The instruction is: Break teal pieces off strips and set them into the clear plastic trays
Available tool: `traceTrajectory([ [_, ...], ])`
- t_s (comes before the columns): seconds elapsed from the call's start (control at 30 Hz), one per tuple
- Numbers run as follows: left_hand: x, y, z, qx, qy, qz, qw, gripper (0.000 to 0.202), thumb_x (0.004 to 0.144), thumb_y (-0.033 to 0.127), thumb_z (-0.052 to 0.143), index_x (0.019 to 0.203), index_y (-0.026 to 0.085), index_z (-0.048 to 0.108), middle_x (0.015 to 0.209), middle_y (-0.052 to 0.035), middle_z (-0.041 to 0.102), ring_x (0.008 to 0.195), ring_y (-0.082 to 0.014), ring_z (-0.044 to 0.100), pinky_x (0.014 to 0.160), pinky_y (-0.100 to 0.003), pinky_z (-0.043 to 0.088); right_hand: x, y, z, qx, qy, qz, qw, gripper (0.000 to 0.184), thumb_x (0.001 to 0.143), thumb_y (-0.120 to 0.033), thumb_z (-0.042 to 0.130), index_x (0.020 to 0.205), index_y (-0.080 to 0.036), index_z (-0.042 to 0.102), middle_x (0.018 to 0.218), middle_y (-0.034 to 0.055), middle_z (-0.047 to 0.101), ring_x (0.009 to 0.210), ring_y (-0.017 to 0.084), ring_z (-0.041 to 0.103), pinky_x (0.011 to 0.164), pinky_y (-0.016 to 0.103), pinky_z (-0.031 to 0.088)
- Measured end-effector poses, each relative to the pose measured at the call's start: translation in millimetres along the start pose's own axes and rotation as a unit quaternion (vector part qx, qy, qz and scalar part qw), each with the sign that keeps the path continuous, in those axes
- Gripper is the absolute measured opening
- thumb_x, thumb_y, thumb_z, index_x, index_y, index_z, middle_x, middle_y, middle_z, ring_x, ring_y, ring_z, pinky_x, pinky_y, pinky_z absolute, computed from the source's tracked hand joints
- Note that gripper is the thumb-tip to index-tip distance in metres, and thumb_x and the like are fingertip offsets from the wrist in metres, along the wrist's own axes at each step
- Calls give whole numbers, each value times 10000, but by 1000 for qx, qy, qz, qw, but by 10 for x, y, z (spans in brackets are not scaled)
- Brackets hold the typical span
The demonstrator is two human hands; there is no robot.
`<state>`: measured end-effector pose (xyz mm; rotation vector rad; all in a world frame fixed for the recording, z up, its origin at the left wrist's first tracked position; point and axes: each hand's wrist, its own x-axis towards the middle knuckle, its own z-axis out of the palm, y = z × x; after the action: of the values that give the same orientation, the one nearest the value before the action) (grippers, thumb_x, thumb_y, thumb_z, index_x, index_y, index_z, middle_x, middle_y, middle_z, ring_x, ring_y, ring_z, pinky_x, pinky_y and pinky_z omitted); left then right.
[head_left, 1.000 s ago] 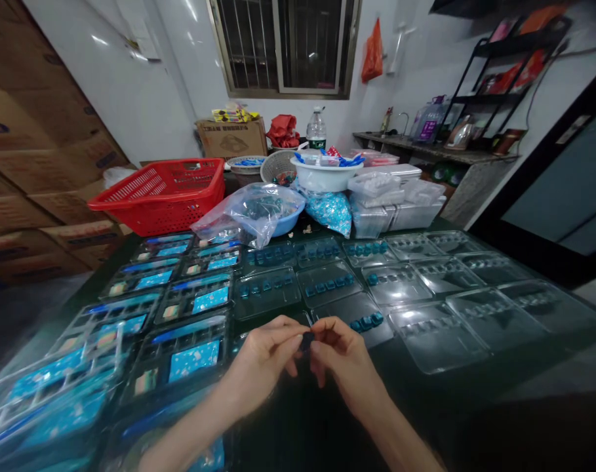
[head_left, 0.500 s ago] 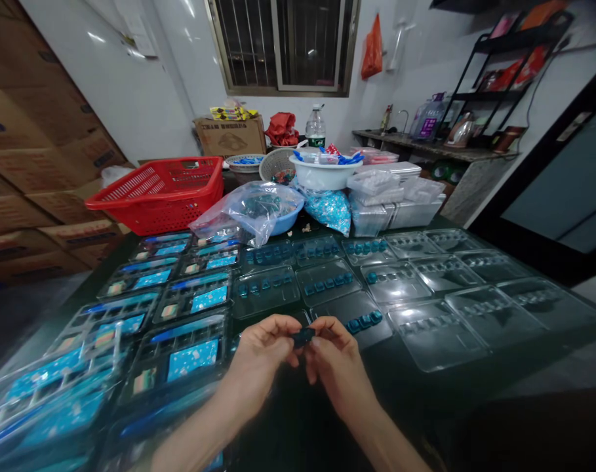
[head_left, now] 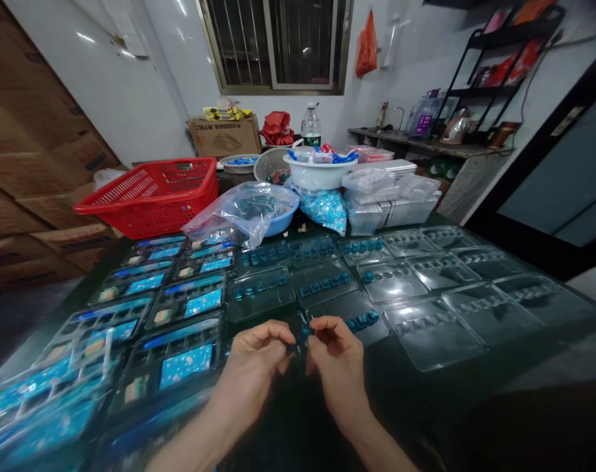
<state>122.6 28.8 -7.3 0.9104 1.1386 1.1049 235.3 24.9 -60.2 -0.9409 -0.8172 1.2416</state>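
My left hand (head_left: pixel 255 367) and my right hand (head_left: pixel 337 364) meet low in the middle of the head view, over a dark table (head_left: pixel 425 387). Both pinch one small dark blue piece (head_left: pixel 303 332) between fingertips, each hand's fingers curled closed round it. Just beyond the hands lies a clear plastic tray (head_left: pixel 349 311) with a few blue pieces (head_left: pixel 361 320) set in its slots. More clear trays (head_left: pixel 435 324) spread to the right, some with blue pieces, some bare. Filled trays with blue cards (head_left: pixel 179 360) cover the table's left side.
A red basket (head_left: pixel 153 193) stands at the back left. Beside it are a blue bowl in a plastic bag (head_left: pixel 251 210), a white bowl (head_left: pixel 317 174), a bag of blue bits (head_left: pixel 324 210) and stacked clear trays (head_left: pixel 391 200). Cardboard boxes (head_left: pixel 27 164) line the left wall.
The hands have stayed together on the small blue piece, turning it slightly between the fingertips. The view has shifted a little.
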Motion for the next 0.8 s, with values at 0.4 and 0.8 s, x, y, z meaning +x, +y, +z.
traceTrajectory([
  [0.4,-40,176,-157,-112,-120,-191,968,109,636,125,459,576,113,548,738,-31,513,475,-62,410,352,-175,135,112,-169,-283,210,-100,127,964,154,752,-261,577,882,-186,542,620,-23,507,438,49,401,330,130,308],
  [0.8,43,26,111,351,-67,125,926,177,719,339,589,657,176,622,630,7,560,609,-122,484,568,-206,361,-18,-75,-224,106,-104,70,986,194,779,-306,560,890,-148,559,494,-56,465,359,39,390,324,145,344],
])
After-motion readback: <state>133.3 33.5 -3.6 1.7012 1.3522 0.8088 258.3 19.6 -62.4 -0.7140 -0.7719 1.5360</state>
